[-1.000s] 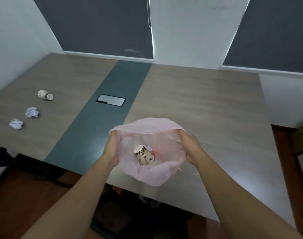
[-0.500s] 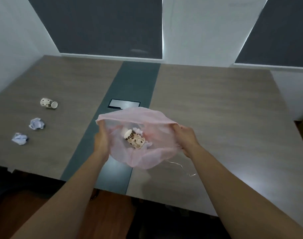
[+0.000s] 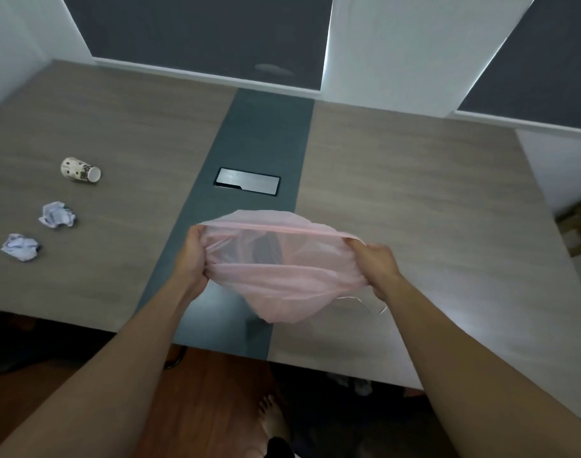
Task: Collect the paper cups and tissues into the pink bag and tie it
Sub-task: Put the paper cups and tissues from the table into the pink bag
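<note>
Grips bag (image 3: 282,282) rim in left hand (image 3: 193,256) and right hand (image 3: 375,269), over table (image 3: 414,193) near edge; stretched flat at mouth, formerly round; leaves cup (image 3: 80,170) and tissues (image 3: 57,214) uncollected at left; judged too early for tying.

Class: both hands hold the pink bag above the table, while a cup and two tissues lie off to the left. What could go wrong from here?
1. Tying too early: the paper cup and two crumpled tissues lie outside the pink bag, far left on the table.
2. Reaching them means the left hand or right hand must release its grip; the mouth may sag shut.
3. The thin film looks stretched between the hands and might tear.
</note>
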`<action>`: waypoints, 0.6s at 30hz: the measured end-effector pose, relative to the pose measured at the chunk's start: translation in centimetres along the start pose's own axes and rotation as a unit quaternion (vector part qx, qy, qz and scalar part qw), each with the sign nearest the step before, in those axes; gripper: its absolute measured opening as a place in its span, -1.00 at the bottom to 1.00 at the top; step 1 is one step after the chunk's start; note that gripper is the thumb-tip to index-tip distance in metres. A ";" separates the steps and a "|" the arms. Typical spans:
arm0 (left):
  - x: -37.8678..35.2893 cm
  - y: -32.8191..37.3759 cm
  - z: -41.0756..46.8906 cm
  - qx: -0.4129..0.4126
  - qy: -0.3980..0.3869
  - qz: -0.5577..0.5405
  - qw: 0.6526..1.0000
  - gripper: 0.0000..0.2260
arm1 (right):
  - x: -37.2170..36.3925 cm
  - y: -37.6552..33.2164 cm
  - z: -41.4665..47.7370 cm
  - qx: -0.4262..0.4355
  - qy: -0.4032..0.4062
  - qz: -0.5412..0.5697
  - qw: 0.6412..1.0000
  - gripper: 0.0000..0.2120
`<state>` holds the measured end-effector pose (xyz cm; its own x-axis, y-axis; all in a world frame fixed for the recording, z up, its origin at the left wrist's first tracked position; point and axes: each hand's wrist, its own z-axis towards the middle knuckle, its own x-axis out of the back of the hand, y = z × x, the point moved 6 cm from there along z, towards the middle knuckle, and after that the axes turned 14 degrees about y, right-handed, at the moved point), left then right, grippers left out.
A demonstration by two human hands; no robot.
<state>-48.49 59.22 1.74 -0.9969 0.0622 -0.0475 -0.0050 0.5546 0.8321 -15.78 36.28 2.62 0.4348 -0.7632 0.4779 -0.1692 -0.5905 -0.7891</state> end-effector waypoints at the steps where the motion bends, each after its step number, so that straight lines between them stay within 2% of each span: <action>1: -0.1 0.4 -0.1 -0.018 -0.015 0.007 1.000 -0.50 | -0.2 -0.3 -0.2 0.003 -0.001 0.008 1.000 -0.63; 6: 0.5 1.0 -1.5 -0.080 -0.044 0.036 0.995 -0.30 | -1.2 -1.3 -1.3 0.015 -0.011 0.070 0.997 -0.71; 10: 0.9 0.3 -2.1 -0.085 -0.049 0.076 0.992 -0.23 | -1.6 -1.2 -2.4 0.017 -0.032 0.084 0.996 -0.70; 12: 1.4 -0.8 -2.3 -0.080 -0.030 0.140 0.987 -0.34 | -1.7 -0.9 -2.9 0.039 -0.040 0.051 0.997 -0.69; 14: 2.1 -2.3 -2.4 -0.069 -0.011 0.179 0.981 -0.51 | -1.7 -0.4 -3.6 0.060 -0.049 0.022 0.997 -0.79; 16: 2.5 -3.1 -2.7 -0.077 -0.010 0.184 0.980 -0.69 | -1.5 0.1 -4.3 0.076 -0.046 0.006 0.996 -0.83; 18: 2.6 -3.0 -3.4 -0.097 -0.019 0.182 0.978 -0.79 | -1.0 0.5 -4.9 0.075 -0.045 0.009 0.996 -0.85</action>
<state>-51.34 54.90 0.95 -0.9320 0.2586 0.2540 0.3311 0.3224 0.8868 -20.69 35.44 3.63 0.5113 -0.7432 0.4316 -0.0474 -0.5258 -0.8493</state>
